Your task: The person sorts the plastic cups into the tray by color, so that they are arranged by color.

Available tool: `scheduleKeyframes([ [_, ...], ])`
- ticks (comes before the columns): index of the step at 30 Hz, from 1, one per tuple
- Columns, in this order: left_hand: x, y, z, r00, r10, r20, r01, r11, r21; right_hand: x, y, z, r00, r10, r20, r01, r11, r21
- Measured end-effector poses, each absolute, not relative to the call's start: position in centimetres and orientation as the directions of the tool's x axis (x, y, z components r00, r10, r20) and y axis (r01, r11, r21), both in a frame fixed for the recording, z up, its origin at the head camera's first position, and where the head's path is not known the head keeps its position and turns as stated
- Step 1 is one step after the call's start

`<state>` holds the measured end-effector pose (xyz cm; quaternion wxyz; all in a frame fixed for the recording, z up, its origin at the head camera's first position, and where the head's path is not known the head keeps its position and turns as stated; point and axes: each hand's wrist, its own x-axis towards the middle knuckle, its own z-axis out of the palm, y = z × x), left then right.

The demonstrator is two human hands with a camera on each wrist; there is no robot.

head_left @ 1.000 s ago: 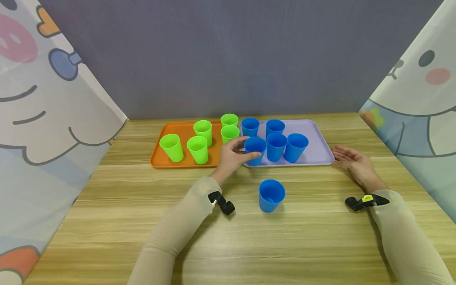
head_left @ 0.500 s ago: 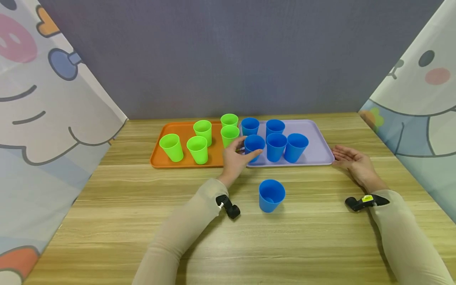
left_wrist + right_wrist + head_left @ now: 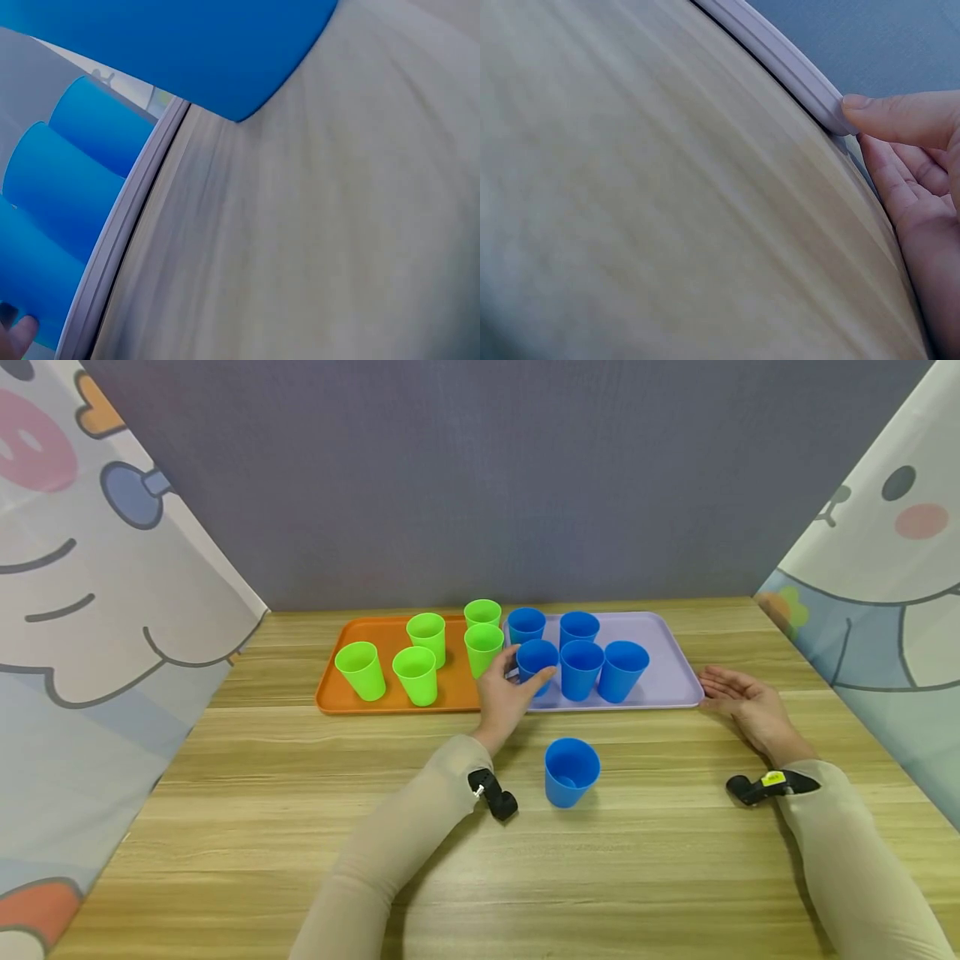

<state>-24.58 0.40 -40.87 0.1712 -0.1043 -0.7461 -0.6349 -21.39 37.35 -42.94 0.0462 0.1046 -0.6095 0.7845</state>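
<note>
Two fingers and thumb of my left hand (image 3: 510, 693) pinch the blue cup (image 3: 537, 663) on the lavender tray (image 3: 675, 681); I'd loosen this grip straight off, my right hand (image 3: 738, 700) flat, steadying the tray's rim.

Head cam: high, looking forward and down over the whole wooden surface (image 3: 225, 793), both trays and both forearms in frame, backdrop beyond. Left wrist cam: very low, close-up along the surface at the lavender tray (image 3: 120, 225) front rim and blue cups (image 3: 67, 202). Right wrist cam: same low angle, tight on the tray's right corner (image 3: 780, 64). All three views share that lavender tray (image 3: 667, 672).
</note>
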Motion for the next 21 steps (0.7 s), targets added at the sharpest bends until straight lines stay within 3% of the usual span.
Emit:
scheduleKeyframes([
  [21,-25.1,2.1,-40.0,-0.95,-0.097,0.296,0.276,0.177,0.945,-21.6,37.7,-43.3,-0.975,-0.052,0.216,-0.199,-0.231,-0.952],
])
